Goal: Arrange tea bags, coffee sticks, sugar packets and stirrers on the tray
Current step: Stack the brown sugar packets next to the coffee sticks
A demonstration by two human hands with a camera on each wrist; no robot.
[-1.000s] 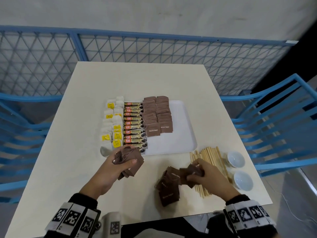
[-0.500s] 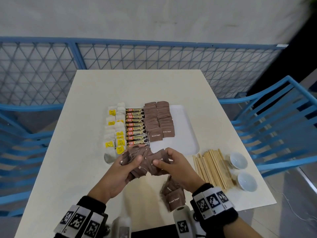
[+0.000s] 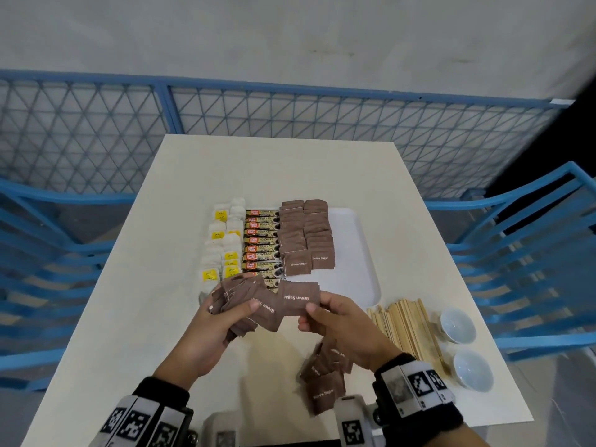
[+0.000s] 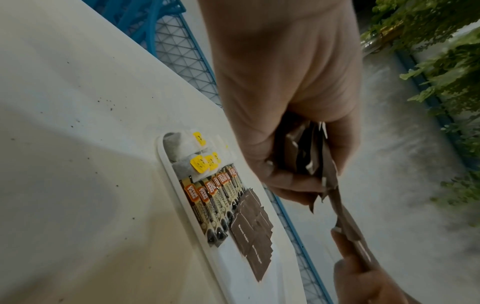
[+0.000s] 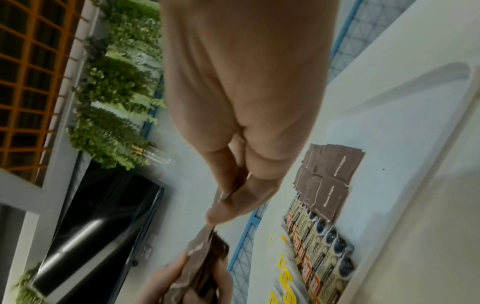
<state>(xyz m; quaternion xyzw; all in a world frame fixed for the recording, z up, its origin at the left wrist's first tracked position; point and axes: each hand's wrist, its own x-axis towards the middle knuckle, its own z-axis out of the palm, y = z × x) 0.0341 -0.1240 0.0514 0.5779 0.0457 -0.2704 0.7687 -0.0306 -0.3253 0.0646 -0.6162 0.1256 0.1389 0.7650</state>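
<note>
— Holding what, over there?

— Gripping a fat bunch of brown sugar packets (image 3: 240, 304) in the left hand (image 3: 206, 330), fingers curled round them. Pinching one packet (image 3: 298, 300) with the right hand (image 3: 342, 327), thumb and finger tight on its edge, pulling it off the bunch.

— And hanging where?

— Just above the near edge of the white tray (image 3: 361, 269). Already lying on the tray: tea bags (image 3: 225, 250) on the left, coffee sticks (image 3: 261, 243) in the middle, two rows of sugar (image 3: 306, 237) beside them. Waiting on the table (image 3: 129, 301): a small heap of packets (image 3: 324, 375) near the right wrist, and the wooden stirrers (image 3: 409, 327) next to two little bowls (image 3: 464, 346).

— Doing it nicely how?

— Probably by taking only one packet at a time. Turning it so the words face up. Laying it flat at the near end of a sugar row, lapping over the last one a bit. Keeping the rows straight. Squeezing the bunch gently, not crushing it. Saving the bare right side for the stirrers.
</note>
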